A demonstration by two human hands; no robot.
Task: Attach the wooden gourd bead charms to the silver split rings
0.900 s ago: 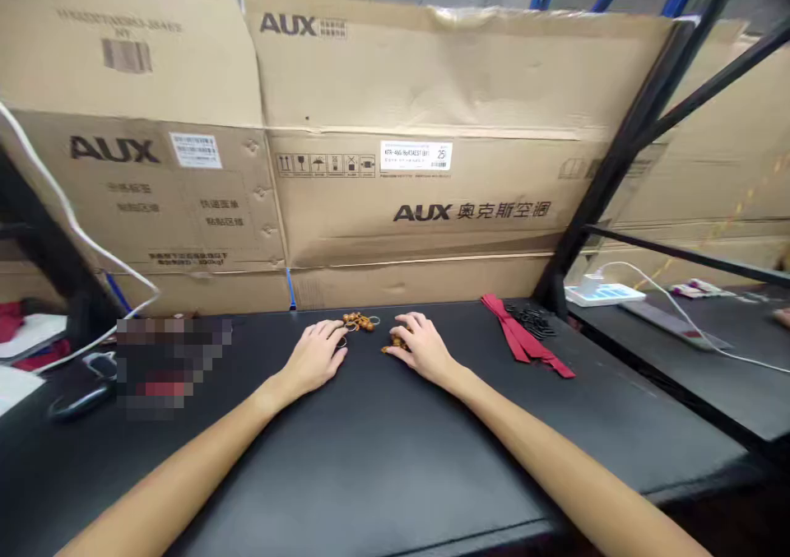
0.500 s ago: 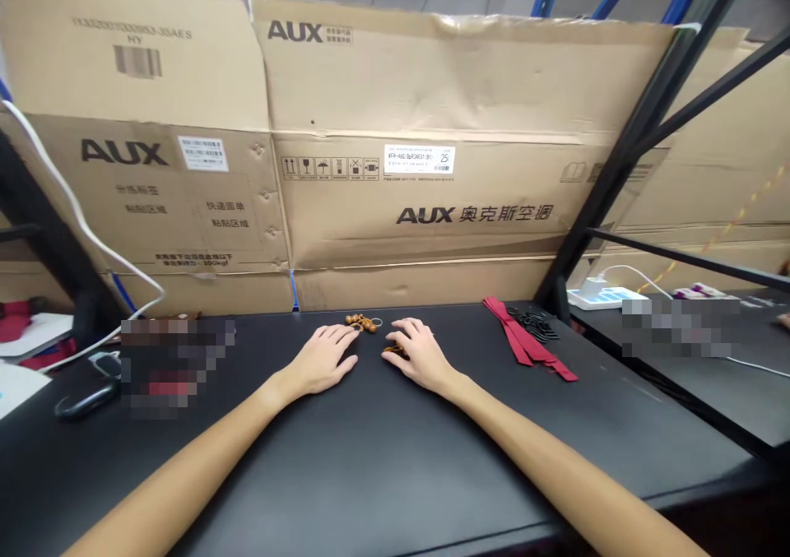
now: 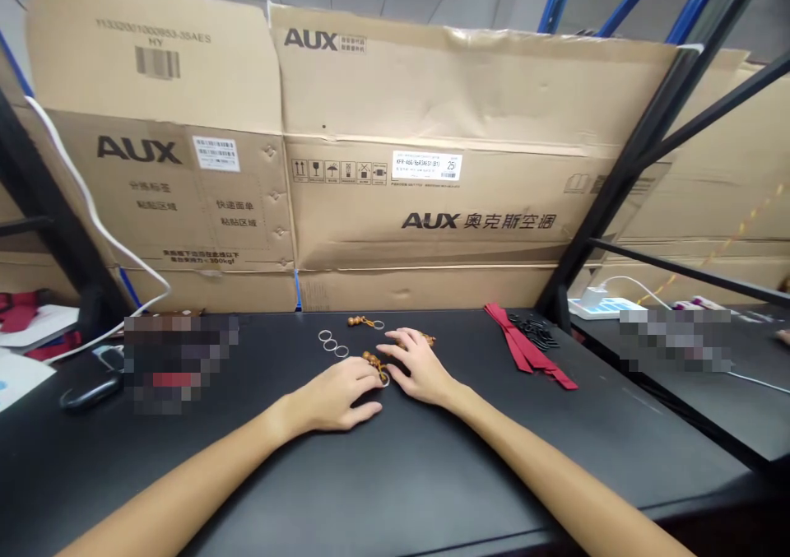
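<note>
My left hand lies palm down on the black table, fingers stretched out and thumb apart. Its fingertips are at a small brown gourd-shaped keychain with a metal ring, and contact is hard to tell. Opposite, my right hand has its fingers spread over more brown gourd charms, which it partly hides. The right thumb and forefinger are near the ring of the keychain between the hands. Farther back lies another gourd keychain with its ring. Three bare metal rings sit beyond my left hand.
Red ribbon strips and a pile of black clips lie at the right. A black cable-like item is at the left, beside a blurred area. Cardboard stands along the back, and a dark rack post rises at right.
My left hand has moved nearer to me and slightly right, uncovering the three rings. One gourd keychain now lies between the hands. Right-hand charms show more behind the fingers.
</note>
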